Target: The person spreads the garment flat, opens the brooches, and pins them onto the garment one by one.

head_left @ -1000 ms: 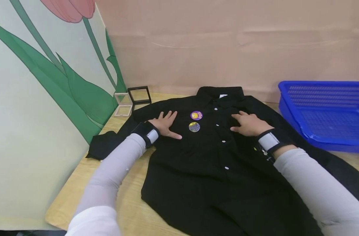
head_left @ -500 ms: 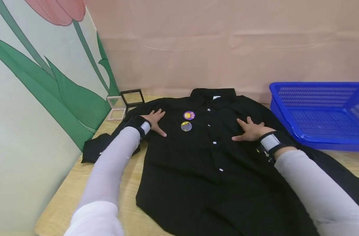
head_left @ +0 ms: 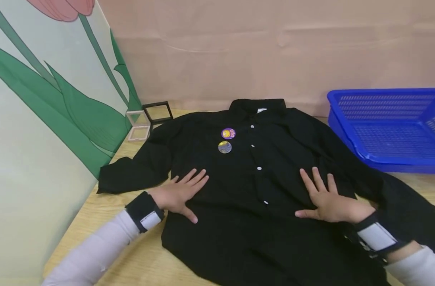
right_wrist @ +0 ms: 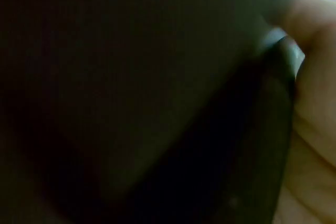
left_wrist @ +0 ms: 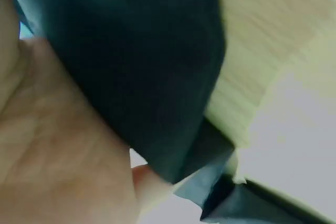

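Note:
A black button-up shirt (head_left: 235,186) lies spread out, front side up, its collar toward the back wall. Two round badges sit on its chest: a purple badge (head_left: 228,133) with a yellow figure, and below it a yellow-and-grey badge (head_left: 224,147). My left hand (head_left: 178,194) rests on the left side of the shirt body, fingers spread. On the opposite side, my right hand (head_left: 328,202) lies with fingers spread on the cloth. Dark fabric (left_wrist: 136,66) fills much of the left wrist view; the right wrist view is mostly dark and blurred.
A blue plastic basket (head_left: 392,159) stands at the right. Near the left wall are a black frame (head_left: 156,105) and a pale pink frame (head_left: 139,133). The wooden table (head_left: 131,254) meets a wall (head_left: 35,131) painted with tulips.
Both hands have slid from the upper chest down the shirt toward me, fingers still spread. The left sleeve lies more fully in view. The head view has shifted slightly.

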`<move>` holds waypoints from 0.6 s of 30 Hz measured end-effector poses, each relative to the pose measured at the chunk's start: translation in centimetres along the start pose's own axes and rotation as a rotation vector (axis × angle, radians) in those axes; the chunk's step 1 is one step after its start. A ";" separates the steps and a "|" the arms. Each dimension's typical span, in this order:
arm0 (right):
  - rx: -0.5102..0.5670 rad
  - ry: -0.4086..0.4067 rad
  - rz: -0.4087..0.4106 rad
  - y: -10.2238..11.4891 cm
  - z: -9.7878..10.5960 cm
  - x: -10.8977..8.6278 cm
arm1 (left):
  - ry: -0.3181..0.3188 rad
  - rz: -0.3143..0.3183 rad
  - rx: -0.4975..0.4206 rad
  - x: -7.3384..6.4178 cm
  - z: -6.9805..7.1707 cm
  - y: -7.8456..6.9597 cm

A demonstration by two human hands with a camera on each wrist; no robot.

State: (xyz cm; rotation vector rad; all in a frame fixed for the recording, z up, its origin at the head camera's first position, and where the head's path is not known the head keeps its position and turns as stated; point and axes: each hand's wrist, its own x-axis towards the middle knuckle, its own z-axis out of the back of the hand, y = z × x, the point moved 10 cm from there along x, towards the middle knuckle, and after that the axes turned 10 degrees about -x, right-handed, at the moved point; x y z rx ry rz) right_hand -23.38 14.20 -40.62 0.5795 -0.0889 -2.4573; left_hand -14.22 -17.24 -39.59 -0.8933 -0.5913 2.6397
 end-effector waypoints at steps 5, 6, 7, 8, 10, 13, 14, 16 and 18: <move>0.029 -0.009 -0.006 1.4 -1.2 -0.5 | 0.022 0.036 -0.003 -0.5 0.1 1.4; 0.032 -0.011 -0.002 1.7 -1.2 -0.4 | 0.022 0.046 -0.004 -0.6 0.2 1.7; 0.032 -0.017 0.002 2.0 -1.1 -0.2 | 0.022 0.057 -0.006 -0.6 0.3 2.0; 0.034 -0.015 0.001 2.1 -0.9 -0.1 | 0.020 0.066 -0.012 -0.5 0.4 2.2; 0.028 -0.019 -0.009 2.0 -0.1 0.3 | 0.010 0.081 -0.022 -0.4 0.4 2.5; -0.007 -0.082 -0.009 2.0 2.6 0.8 | -0.027 0.078 -0.054 -0.2 1.0 2.0; -0.009 -0.123 -0.002 2.2 3.9 0.9 | -0.068 0.058 -0.064 -0.1 1.5 1.3; -0.004 -0.266 0.024 2.9 7.1 0.8 | -0.199 -0.011 -0.084 -0.2 3.4 -0.5; 0.023 -0.448 0.053 3.9 10.3 0.1 | -0.393 -0.109 -0.083 -0.9 6.1 -3.1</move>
